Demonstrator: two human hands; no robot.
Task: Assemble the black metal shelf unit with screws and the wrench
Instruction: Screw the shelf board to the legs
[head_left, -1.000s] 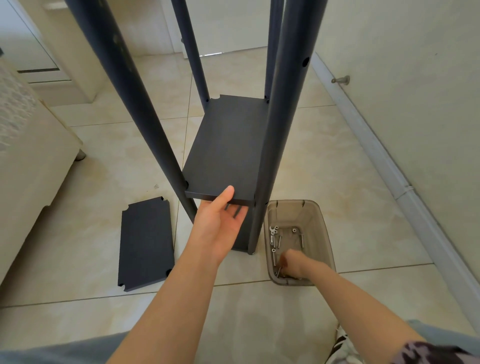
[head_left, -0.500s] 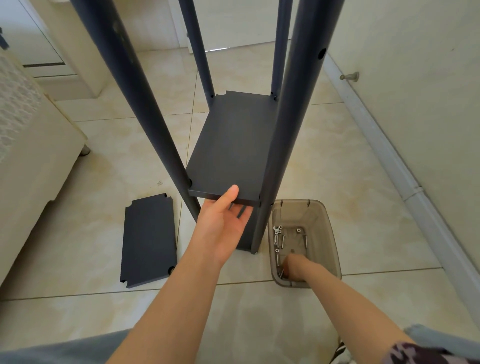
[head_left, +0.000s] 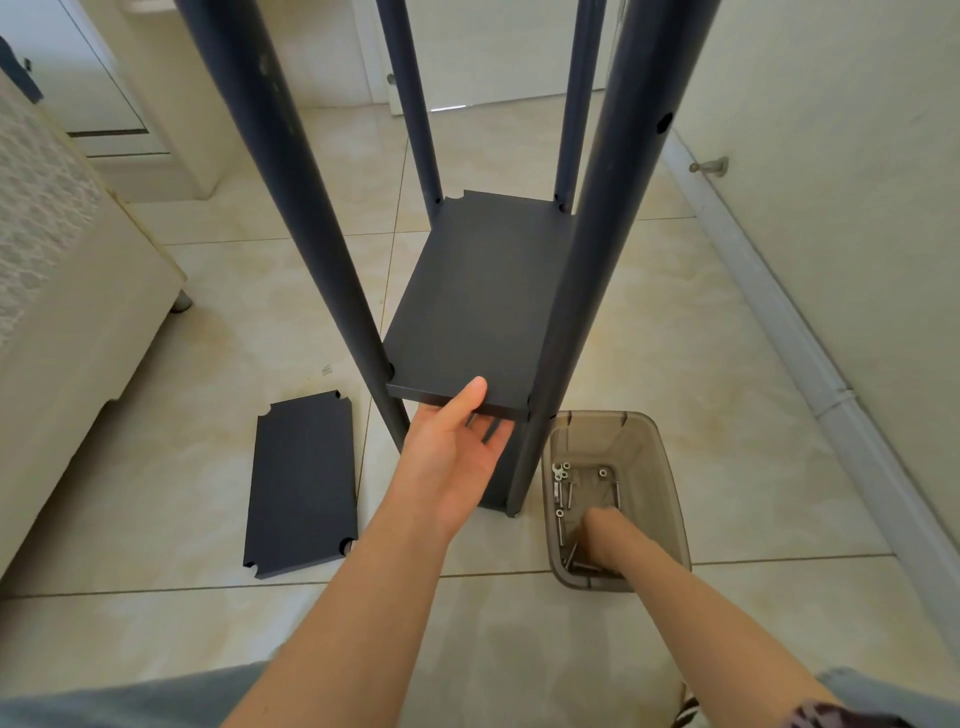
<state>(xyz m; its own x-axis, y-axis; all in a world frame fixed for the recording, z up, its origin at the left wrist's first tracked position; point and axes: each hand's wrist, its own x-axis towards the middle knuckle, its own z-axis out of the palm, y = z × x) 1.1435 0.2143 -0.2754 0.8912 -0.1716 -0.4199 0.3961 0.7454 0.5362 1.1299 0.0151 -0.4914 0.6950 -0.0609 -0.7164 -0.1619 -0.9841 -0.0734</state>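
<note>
I judge the job about midway. One matte black shelf panel (head_left: 483, 301) sits between four round posts (head_left: 291, 197), and my left hand (head_left: 457, 457) pinches its near edge, thumb on top, fingers beneath. A second notched panel (head_left: 304, 483) lies flat on the tiles (unmounted). My right hand (head_left: 605, 540) is down among the steel screws (head_left: 563, 493) in the translucent tub (head_left: 644, 447); I cannot tell how its fingers lie.

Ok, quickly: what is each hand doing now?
Left hand: pinches the shelf panel, thumb on top.
Right hand: in the bin of screws, grip cannot be told.
</note>
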